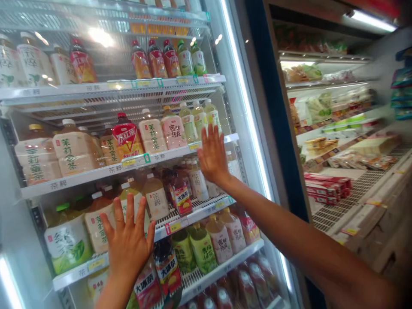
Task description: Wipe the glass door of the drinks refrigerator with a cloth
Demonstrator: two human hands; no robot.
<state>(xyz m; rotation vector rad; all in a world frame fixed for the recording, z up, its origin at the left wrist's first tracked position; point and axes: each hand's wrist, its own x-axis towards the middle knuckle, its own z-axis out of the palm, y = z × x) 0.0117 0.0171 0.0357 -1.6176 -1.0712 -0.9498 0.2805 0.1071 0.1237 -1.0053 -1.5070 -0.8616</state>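
Observation:
Several bottled drinks stand in rows behind what looks like a glass pane with light reflections on it. My left hand (128, 236) is raised palm forward, fingers spread, in front of the lower shelves. Near it are a large green tea bottle (69, 240) with a green cap and a dark bottle (167, 266). Higher and to the right, my right hand (212, 156) is held up with its fingers stretched out and nothing in it. It partly covers the small light-green bottles (188, 124) on the middle shelf. Whether either palm touches the pane, I cannot tell.
A white shelf edge (103, 171) with price tags crosses the cooler. On the right, past a dark blue frame (273, 98), an open chilled case holds packaged food, including red boxes (326, 186). A bright light strip (246, 111) runs along the cooler's right side.

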